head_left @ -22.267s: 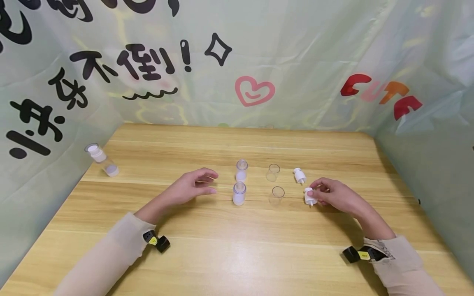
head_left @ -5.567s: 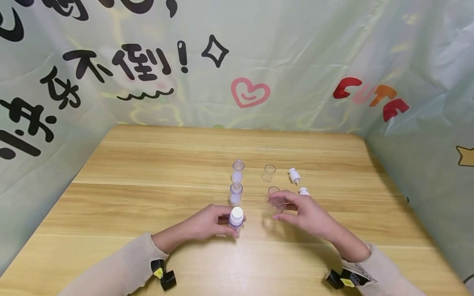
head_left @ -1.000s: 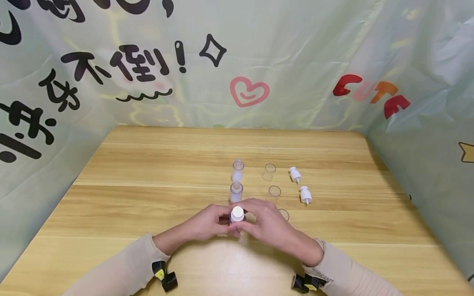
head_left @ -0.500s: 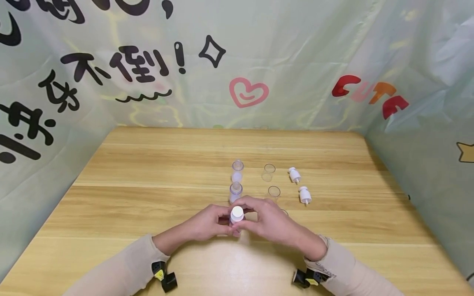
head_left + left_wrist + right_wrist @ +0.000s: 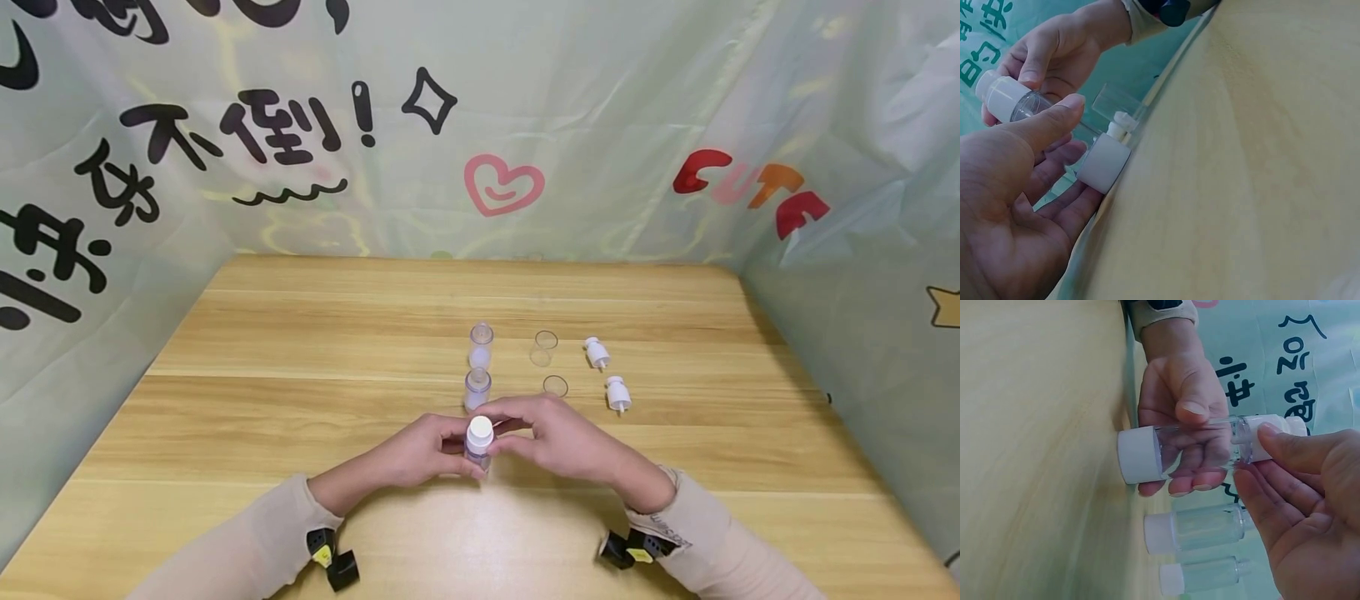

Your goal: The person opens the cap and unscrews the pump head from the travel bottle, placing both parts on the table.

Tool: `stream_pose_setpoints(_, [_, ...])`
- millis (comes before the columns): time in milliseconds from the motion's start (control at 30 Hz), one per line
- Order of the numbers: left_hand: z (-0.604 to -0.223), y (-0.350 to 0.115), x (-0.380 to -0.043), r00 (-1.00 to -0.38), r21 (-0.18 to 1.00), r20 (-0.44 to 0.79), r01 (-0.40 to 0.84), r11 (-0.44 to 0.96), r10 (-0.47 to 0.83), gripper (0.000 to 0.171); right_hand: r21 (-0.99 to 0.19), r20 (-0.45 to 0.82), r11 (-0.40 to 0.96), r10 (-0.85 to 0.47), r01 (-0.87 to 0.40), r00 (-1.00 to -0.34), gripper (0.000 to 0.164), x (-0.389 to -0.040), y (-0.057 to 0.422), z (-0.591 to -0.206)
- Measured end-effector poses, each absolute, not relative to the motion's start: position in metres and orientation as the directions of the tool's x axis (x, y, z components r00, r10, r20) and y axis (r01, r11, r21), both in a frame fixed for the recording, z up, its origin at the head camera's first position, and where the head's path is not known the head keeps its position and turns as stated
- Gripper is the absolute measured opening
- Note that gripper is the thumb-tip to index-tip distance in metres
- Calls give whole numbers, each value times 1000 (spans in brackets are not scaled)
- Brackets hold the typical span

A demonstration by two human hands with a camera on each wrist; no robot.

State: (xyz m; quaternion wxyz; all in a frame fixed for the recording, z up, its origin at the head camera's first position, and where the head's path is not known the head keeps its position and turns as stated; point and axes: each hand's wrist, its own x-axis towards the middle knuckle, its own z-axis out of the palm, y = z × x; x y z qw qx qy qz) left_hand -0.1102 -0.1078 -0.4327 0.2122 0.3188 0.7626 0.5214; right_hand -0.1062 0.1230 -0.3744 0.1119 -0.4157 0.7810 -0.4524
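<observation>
A clear pump bottle with a white base stands upright, its base at the tabletop. My left hand grips its body, thumb on one side and fingers on the other. My right hand pinches the white pump head between thumb and fingers, at its collar in the right wrist view. Behind it in the head view stand two bottles without pumps, a nearer bottle and a farther bottle. The right hand hides the table right of the held bottle.
Two clear caps, a far cap and a nearer cap, stand right of the bottles. Farther right lie two white pumps, one pump behind another pump. Printed sheeting encloses the table.
Earlier a capped bottle stood far left; then the left hand held it while the right hand carried a clear cap rightward. Lately the right hand has shifted slightly right around the pump head.
</observation>
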Motion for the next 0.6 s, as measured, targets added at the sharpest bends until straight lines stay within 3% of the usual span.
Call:
stream_pose_setpoints(233, [-433,-107,-110,-699,931,17,273,244,715,28,-789,211,279,-714,-548,-667,50,-103,124,-368])
stream_pose_setpoints(600, [-432,-107,-109,-705,933,21,268,238,709,25,-627,406,330,-634,-705,-658,60,-96,118,-372])
